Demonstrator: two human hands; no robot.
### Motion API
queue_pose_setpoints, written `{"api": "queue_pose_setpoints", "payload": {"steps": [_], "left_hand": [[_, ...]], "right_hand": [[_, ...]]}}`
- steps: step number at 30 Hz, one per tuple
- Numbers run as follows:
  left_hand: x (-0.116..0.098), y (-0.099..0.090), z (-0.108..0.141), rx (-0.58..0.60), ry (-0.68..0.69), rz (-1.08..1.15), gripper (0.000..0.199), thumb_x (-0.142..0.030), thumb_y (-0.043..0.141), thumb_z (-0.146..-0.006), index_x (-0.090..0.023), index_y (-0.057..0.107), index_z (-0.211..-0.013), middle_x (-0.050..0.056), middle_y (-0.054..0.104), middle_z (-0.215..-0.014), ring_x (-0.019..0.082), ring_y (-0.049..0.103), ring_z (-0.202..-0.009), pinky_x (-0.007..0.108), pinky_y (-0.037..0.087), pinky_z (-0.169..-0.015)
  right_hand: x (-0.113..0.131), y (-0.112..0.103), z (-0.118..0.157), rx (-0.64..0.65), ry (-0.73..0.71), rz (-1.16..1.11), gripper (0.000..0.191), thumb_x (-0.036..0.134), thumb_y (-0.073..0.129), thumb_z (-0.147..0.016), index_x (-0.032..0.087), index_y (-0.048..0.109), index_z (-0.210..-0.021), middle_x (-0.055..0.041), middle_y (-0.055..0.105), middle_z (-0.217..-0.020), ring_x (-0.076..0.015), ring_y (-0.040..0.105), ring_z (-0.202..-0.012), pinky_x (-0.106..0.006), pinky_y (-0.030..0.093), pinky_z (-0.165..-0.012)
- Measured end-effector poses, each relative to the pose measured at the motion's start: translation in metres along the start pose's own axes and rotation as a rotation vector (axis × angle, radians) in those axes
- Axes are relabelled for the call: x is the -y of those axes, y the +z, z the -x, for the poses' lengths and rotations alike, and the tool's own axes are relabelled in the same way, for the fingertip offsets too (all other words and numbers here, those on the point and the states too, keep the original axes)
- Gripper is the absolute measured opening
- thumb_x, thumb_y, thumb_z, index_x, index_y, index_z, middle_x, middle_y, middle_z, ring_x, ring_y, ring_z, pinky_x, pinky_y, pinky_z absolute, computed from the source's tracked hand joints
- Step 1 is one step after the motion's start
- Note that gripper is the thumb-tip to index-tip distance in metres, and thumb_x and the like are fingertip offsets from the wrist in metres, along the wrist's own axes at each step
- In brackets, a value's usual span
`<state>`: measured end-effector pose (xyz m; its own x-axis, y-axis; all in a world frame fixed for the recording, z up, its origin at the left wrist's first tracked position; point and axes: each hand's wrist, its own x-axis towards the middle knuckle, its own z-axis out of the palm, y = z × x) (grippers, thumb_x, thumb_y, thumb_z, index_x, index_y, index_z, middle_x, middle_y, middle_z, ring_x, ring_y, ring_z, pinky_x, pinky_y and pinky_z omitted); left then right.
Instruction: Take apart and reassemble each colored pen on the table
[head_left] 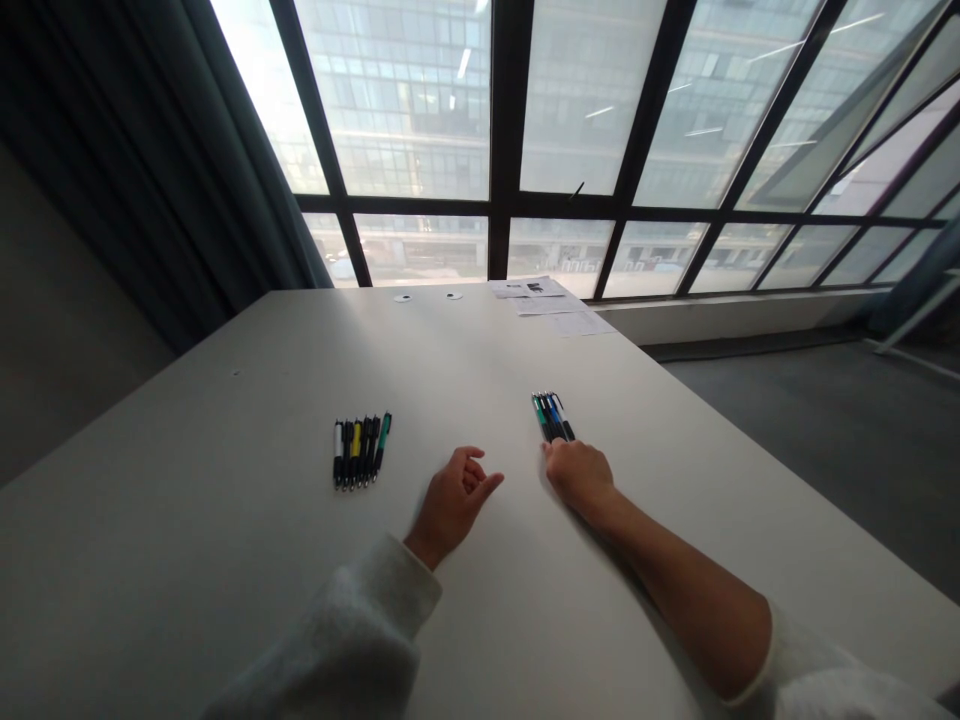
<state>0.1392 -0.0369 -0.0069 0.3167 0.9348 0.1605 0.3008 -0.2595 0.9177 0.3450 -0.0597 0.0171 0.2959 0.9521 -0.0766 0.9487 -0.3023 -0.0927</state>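
My left hand is over the middle of the white table, its thumb and index finger apart and the other fingers curled, with nothing in it. To its left lies a row of several pens, white, black, yellow and green, side by side. My right hand is at the near ends of a second group of pens, green, black, blue and white. Its fingers are bent down against them, and their tips are hidden, so a grip cannot be made out.
Paper sheets lie at the far right corner of the white table. Two small white pieces with dark centres are near the far edge. Beyond stand large windows, with a dark curtain at the left.
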Motion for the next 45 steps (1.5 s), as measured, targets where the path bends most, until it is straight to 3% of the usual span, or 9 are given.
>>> {"api": "queue_pose_setpoints", "payload": {"steps": [10,13,16,20,24,28,35,41,45], "left_hand": [[0.002,0.0,0.0,0.028,0.024,-0.045,0.041,-0.047,0.069,-0.081,-0.018,0.055,-0.107,-0.003,0.063,-0.076,0.014,0.061,-0.065,0.026,0.051,-0.064],[0.003,-0.003,-0.001,0.026,0.086,-0.237,0.038,-0.046,0.064,-0.086,-0.018,0.053,-0.11,-0.003,0.064,-0.078,0.014,0.063,-0.066,0.025,0.053,-0.063],[0.008,-0.022,-0.006,-0.047,0.137,-0.608,0.026,-0.035,0.06,-0.091,-0.018,0.055,-0.109,0.0,0.064,-0.084,0.015,0.063,-0.073,0.027,0.054,-0.073],[0.016,-0.065,-0.011,-0.199,0.058,-0.855,0.023,-0.024,0.058,-0.089,-0.013,0.06,-0.109,0.012,0.063,-0.101,0.026,0.061,-0.099,0.039,0.048,-0.093],[0.021,-0.096,-0.012,-0.274,-0.071,-1.036,0.028,-0.03,0.058,-0.089,-0.01,0.063,-0.107,0.019,0.062,-0.107,0.034,0.06,-0.1,0.045,0.048,-0.09],[0.021,-0.102,-0.013,-0.243,-0.132,-1.129,0.024,-0.028,0.052,-0.091,-0.01,0.067,-0.098,0.019,0.064,-0.101,0.034,0.061,-0.095,0.042,0.049,-0.082],[0.013,-0.098,-0.013,-0.231,-0.162,-1.164,0.021,-0.02,0.049,-0.09,-0.011,0.068,-0.092,0.017,0.066,-0.101,0.034,0.059,-0.101,0.043,0.047,-0.085],[-0.012,-0.094,-0.015,-0.253,-0.147,-1.071,0.021,-0.022,0.049,-0.088,-0.008,0.065,-0.09,0.02,0.064,-0.101,0.038,0.059,-0.101,0.047,0.047,-0.084],[-0.06,-0.096,-0.006,-0.206,0.019,-0.957,0.017,-0.025,0.047,-0.092,-0.016,0.061,-0.092,0.011,0.063,-0.101,0.026,0.06,-0.098,0.039,0.048,-0.09]], "right_hand": [[-0.002,0.002,0.0,-0.032,-0.006,0.006,0.048,0.039,0.031,-0.103,0.012,0.071,-0.102,-0.0203,0.075,-0.095,-0.0288,0.073,-0.089,-0.036,0.05,-0.079],[-0.004,0.005,0.0,-0.059,-0.03,0.011,0.046,0.038,0.033,-0.102,0.013,0.071,-0.099,-0.0187,0.075,-0.092,-0.0291,0.074,-0.086,-0.035,0.051,-0.075],[-0.005,0.008,0.001,-0.089,-0.05,0.018,0.045,0.038,0.035,-0.102,0.013,0.072,-0.094,-0.0181,0.076,-0.088,-0.0305,0.074,-0.081,-0.036,0.05,-0.071],[-0.007,0.01,0.001,-0.137,-0.085,0.01,0.045,0.039,0.036,-0.101,0.016,0.072,-0.088,-0.0154,0.076,-0.082,-0.0293,0.074,-0.075,-0.033,0.047,-0.065],[-0.008,0.009,0.001,-0.209,-0.11,0.0,0.044,0.04,0.036,-0.102,0.018,0.071,-0.086,-0.013,0.076,-0.078,-0.0263,0.073,-0.071,-0.029,0.041,-0.06],[-0.008,0.009,0.003,-0.272,-0.157,-0.004,0.041,0.038,0.039,-0.101,0.019,0.069,-0.081,-0.0102,0.075,-0.074,-0.0232,0.071,-0.065,-0.027,0.034,-0.055],[-0.004,0.015,0.006,-0.338,-0.338,-0.02,0.041,0.037,0.041,-0.1,0.018,0.064,-0.073,-0.0081,0.072,-0.069,-0.0185,0.066,-0.059,-0.028,0.028,-0.054],[0.0,0.019,0.015,-0.325,-0.601,-0.219,0.04,0.041,0.041,-0.099,0.017,0.06,-0.072,-0.0049,0.065,-0.065,-0.0156,0.059,-0.058,-0.027,0.037,-0.058],[0.015,-0.007,0.022,-0.242,-0.591,-0.76,0.036,0.046,0.052,-0.095,0.017,0.054,-0.117,-0.0079,0.068,-0.095,-0.0138,0.06,-0.063,-0.027,0.049,-0.058]]}}
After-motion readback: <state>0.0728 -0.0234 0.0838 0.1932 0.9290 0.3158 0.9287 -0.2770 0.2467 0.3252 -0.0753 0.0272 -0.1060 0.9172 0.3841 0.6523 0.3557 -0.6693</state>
